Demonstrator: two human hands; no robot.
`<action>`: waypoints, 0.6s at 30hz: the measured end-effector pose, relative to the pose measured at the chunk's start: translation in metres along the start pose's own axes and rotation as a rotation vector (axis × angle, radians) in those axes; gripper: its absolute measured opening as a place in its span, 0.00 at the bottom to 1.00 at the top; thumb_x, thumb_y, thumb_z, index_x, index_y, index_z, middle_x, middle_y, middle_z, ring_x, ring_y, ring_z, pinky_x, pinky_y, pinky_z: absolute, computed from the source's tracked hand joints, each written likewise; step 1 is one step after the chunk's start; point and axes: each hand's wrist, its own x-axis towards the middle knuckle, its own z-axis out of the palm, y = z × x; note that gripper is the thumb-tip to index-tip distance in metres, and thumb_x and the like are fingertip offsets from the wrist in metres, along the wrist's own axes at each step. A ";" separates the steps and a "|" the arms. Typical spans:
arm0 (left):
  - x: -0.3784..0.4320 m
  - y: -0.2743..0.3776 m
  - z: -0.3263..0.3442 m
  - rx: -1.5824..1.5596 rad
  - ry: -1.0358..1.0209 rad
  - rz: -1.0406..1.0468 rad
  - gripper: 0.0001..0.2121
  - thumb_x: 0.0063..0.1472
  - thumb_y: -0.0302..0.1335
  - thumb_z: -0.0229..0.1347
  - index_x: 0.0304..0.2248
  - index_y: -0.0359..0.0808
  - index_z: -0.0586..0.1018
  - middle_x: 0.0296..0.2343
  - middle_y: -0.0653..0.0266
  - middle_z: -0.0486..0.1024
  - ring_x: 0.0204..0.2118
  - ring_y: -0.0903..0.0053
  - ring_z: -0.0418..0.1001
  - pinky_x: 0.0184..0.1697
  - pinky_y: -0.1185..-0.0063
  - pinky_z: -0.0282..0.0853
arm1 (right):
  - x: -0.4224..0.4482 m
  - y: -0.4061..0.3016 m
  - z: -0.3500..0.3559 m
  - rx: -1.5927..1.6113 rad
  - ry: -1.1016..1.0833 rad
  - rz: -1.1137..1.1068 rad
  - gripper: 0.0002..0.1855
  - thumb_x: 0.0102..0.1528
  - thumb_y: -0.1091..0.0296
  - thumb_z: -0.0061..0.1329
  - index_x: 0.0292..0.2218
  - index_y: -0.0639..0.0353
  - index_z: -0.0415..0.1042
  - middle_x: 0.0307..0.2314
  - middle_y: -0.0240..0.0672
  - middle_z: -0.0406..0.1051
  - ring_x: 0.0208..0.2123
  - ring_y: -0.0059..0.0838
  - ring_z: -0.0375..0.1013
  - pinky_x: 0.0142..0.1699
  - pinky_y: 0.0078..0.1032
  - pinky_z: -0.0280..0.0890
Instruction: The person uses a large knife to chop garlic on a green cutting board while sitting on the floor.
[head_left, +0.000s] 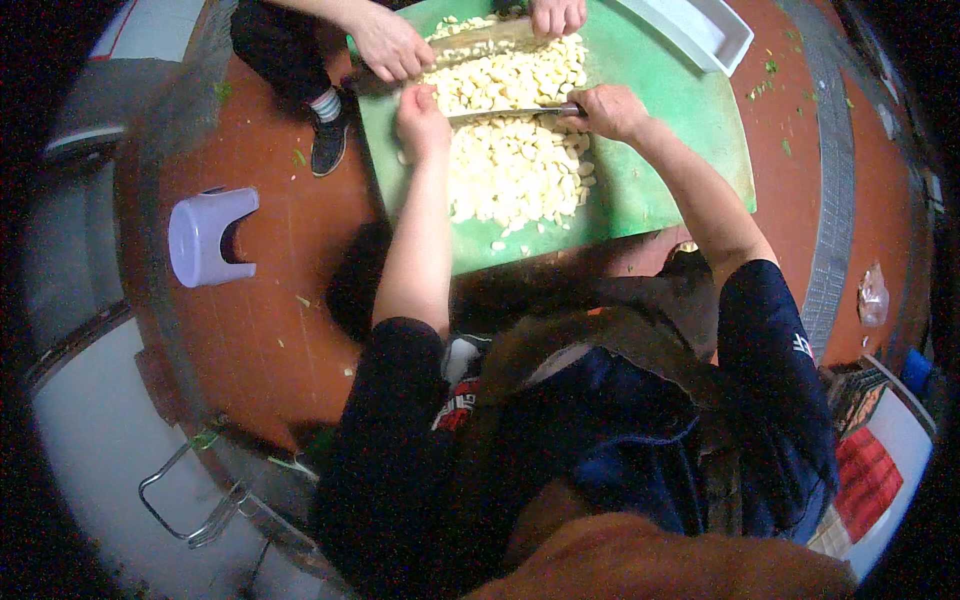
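My right hand (611, 111) grips the dark handle of a long-bladed knife (502, 112). At the blade's other end my left hand (422, 124) is closed around it, its fingertips partly hidden. The blade lies level across a broad heap of peeled, pale garlic cloves (517, 161), some whole and some in pieces. Under the heap is a green cutting board (660, 180). Opposite me, another person's two hands (394, 49) hold a second wide blade (487, 41) over the far part of the heap.
A white plastic tray (724, 41) sits at the board's far right. On the red-brown floor (300, 247) stands or lies a lilac plastic stool (202, 236). The other person's shoe (330, 146) is left of the board. A metal drain grate (829, 202) runs along the right.
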 end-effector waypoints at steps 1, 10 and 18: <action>0.002 0.001 0.000 0.014 -0.014 -0.012 0.08 0.58 0.27 0.46 0.29 0.31 0.74 0.26 0.59 0.74 0.30 0.74 0.70 0.36 0.78 0.64 | 0.003 0.001 0.001 0.018 0.013 -0.018 0.23 0.49 0.39 0.45 0.33 0.50 0.71 0.24 0.38 0.73 0.30 0.41 0.73 0.35 0.37 0.67; -0.006 0.001 -0.021 -0.189 -0.015 -0.010 0.08 0.59 0.26 0.45 0.29 0.31 0.74 0.23 0.71 0.70 0.24 0.86 0.62 0.28 0.86 0.59 | -0.021 -0.014 -0.021 0.025 0.024 -0.103 0.22 0.50 0.41 0.44 0.35 0.50 0.70 0.24 0.40 0.72 0.29 0.42 0.72 0.33 0.38 0.67; -0.012 -0.014 -0.020 0.038 -0.097 -0.121 0.08 0.59 0.29 0.46 0.30 0.35 0.75 0.28 0.58 0.75 0.33 0.69 0.72 0.40 0.76 0.65 | -0.019 -0.014 0.013 0.029 0.015 -0.045 0.14 0.51 0.53 0.45 0.34 0.50 0.70 0.23 0.40 0.72 0.28 0.43 0.73 0.34 0.39 0.67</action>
